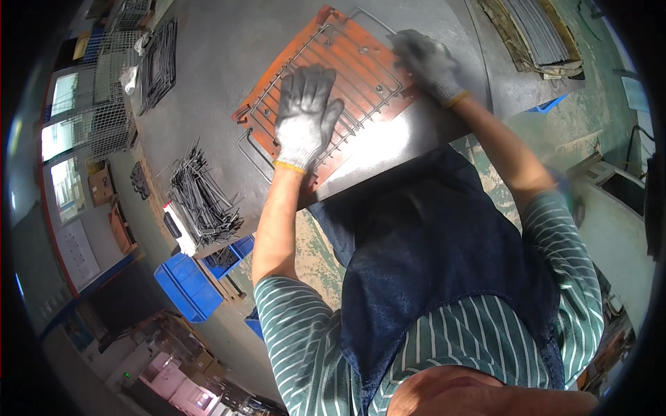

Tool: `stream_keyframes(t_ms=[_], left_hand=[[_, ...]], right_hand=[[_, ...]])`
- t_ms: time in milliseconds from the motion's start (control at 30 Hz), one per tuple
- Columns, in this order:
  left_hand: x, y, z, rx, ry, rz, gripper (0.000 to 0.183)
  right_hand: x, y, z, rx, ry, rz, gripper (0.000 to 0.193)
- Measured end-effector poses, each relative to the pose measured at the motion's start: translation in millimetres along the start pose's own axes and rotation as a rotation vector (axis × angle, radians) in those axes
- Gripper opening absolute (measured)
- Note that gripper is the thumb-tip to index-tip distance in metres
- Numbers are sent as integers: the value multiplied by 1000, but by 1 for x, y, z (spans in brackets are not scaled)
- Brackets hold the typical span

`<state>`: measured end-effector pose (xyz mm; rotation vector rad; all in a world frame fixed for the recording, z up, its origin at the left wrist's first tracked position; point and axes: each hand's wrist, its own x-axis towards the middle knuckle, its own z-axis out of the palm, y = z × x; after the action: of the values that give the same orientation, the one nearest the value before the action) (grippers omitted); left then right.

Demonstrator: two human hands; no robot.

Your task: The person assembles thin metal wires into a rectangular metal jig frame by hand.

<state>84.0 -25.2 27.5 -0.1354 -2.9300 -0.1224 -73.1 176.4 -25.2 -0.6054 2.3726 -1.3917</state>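
Note:
An orange plate (305,57) lies on the grey metal table, with a wire rack (341,84) of parallel bars in a bent wire frame on top of it. My left hand (304,114), in a grey and white work glove, rests flat on the left part of the rack with its fingers stretched out. At the plate's right edge, beside a bent wire loop (366,14), is my gloved right hand (427,66). Motion smears its fingers, so any grip is unclear. Another wire loop (251,156) sticks out at the rack's left end.
A heap of loose metal wires (201,197) lies at the table's left edge, above blue bins (187,288). Farther back are dark wire frames (159,66) and wire mesh panels (111,87). A carton of long metal rods (531,31) stands at the far right.

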Motion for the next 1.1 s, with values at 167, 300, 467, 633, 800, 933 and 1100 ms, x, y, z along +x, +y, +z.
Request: stream_keyframes(t_ms=[167,300,467,633,800,933,1100], left_hand=[[-28,-4,-28,43,-64,-72,47],[-27,-12,-17,8,147,-150,45],[-26,-7,-12,11,35,-44,46],[-63,-24,-30,95,-101,-102,46],[-58,-25,-22,30,315,-199,45],[-42,-10,-25,77,-78,-210,55],[-71,-26,-6,134,-29,-235,62]], right_hand=[[0,9,-1,-348,247,-297,38],[16,32,6,-488,97,-387,38],[18,56,13,-749,129,-555,59],[20,57,8,-751,255,-683,55],[23,46,3,-700,241,-768,50],[20,41,-2,-627,164,-717,46],[15,33,-2,-616,134,-646,47]])
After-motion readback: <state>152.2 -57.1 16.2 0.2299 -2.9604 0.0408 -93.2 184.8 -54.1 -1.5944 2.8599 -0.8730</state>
